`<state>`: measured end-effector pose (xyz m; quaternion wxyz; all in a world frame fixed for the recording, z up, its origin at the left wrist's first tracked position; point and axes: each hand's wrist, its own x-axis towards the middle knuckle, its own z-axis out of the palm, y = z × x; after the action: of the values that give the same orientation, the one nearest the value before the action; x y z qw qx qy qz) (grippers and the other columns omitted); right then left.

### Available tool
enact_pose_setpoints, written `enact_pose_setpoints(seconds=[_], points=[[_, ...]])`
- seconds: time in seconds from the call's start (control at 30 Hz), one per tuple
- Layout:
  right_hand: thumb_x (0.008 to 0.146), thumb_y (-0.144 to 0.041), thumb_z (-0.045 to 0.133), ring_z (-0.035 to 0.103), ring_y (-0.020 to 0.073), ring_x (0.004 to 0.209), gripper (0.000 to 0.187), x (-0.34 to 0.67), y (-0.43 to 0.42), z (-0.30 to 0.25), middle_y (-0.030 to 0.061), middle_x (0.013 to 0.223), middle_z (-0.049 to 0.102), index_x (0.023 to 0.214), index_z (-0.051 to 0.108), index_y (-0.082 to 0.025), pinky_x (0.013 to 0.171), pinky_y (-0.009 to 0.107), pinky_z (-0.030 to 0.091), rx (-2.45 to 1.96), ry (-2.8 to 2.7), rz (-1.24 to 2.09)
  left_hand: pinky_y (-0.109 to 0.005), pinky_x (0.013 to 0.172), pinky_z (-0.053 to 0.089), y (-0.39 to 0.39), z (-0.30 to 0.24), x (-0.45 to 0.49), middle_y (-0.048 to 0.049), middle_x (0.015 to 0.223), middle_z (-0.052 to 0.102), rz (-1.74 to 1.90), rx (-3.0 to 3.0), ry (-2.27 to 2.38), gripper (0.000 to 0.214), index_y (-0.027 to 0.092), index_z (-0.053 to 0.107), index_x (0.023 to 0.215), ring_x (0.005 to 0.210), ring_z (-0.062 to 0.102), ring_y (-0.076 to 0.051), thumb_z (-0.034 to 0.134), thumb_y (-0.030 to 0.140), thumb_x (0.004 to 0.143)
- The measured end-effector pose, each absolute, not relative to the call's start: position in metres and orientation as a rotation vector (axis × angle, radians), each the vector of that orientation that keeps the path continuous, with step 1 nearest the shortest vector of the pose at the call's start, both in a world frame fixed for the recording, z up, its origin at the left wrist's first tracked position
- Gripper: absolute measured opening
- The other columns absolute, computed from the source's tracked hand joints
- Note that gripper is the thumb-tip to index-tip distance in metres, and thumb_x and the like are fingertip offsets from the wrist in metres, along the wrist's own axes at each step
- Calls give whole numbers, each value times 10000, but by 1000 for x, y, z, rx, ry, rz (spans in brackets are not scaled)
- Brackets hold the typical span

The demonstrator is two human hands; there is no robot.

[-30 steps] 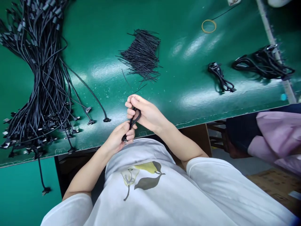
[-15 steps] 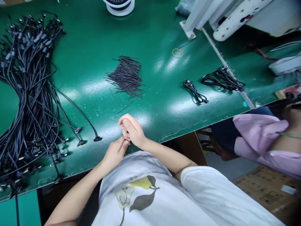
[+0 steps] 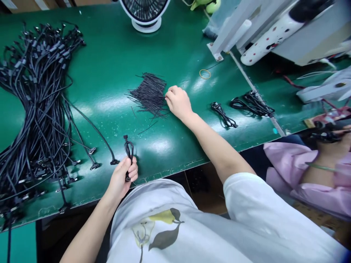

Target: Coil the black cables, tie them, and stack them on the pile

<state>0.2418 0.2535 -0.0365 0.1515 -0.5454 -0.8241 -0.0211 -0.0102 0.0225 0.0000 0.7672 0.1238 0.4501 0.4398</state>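
Note:
My left hand (image 3: 124, 175) is wrapped around a folded black cable (image 3: 129, 149) near the table's front edge. The cable's loop and one connector stick up above my fingers, and another connector shows at the palm. Further forward, my right hand (image 3: 178, 103) reaches to the right edge of a pile of thin black twist ties (image 3: 149, 94). Its fingertips are pinched together at the ends of the ties; what is between them is too small to make out. To the left of my left hand lies a large bundle of black cables (image 3: 41, 109), some with connectors trailing toward it.
Two folded cables, a small one (image 3: 223, 115) and a bigger coil (image 3: 252, 104), lie to the right. A yellow ring (image 3: 204, 74) is behind them. A fan (image 3: 146, 25) stands at the back. A metal frame (image 3: 219, 51) rises back right; a person in pink (image 3: 290, 164) sits at right.
My hands were together at the table edge and have parted. The right moved forward to the twist ties; the left moved slightly left, and the folded cable in it now shows.

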Motion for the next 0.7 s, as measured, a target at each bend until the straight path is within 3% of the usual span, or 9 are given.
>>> enact_pose_setpoints(seconds=[0.2, 0.3, 0.43, 0.53, 0.7], points=[[1014, -305, 299, 532, 300, 1066, 324, 248, 226, -18, 170, 1097, 587, 1057, 573, -138, 907, 486, 393, -1710, -2181, -66, -144, 402, 277, 25, 13, -2, 85, 583, 373, 954, 429, 908, 369, 187, 552, 1021, 448, 314, -47, 726, 435, 810], [1011, -328, 325, 554, 274, 1035, 313, 238, 205, -6, 150, 1053, 609, 1018, 582, -150, 910, 450, 406, -1635, -2071, 69, -151, 413, 298, 25, 19, 2, 85, 592, 378, 973, 461, 917, 438, 200, 538, 1124, 458, 325, -54, 724, 441, 810], [967, -333, 458, 584, 164, 818, 233, 191, 138, 2, 49, 870, 656, 867, 603, -181, 774, 293, 444, -1235, -2015, 656, -157, 424, 312, 25, 21, 5, 85, 599, 374, 998, 468, 907, 574, 224, 496, 1290, 468, 325, -64, 723, 441, 809], [964, -297, 459, 553, 115, 684, 208, 159, 87, -3, 4, 794, 649, 875, 613, -188, 660, 241, 420, -1030, -2050, 1048, -163, 413, 291, 26, 16, 5, 81, 603, 367, 1033, 488, 953, 569, 208, 535, 1287, 461, 307, -59, 715, 457, 808], [969, -232, 426, 516, 154, 674, 246, 151, 68, -7, 41, 725, 597, 840, 628, -180, 648, 303, 389, -958, -2348, 574, -196, 445, 339, 27, 2, -1, 64, 621, 397, 1105, 743, 1166, 518, 163, 594, 1256, 495, 355, -73, 659, 466, 841]])
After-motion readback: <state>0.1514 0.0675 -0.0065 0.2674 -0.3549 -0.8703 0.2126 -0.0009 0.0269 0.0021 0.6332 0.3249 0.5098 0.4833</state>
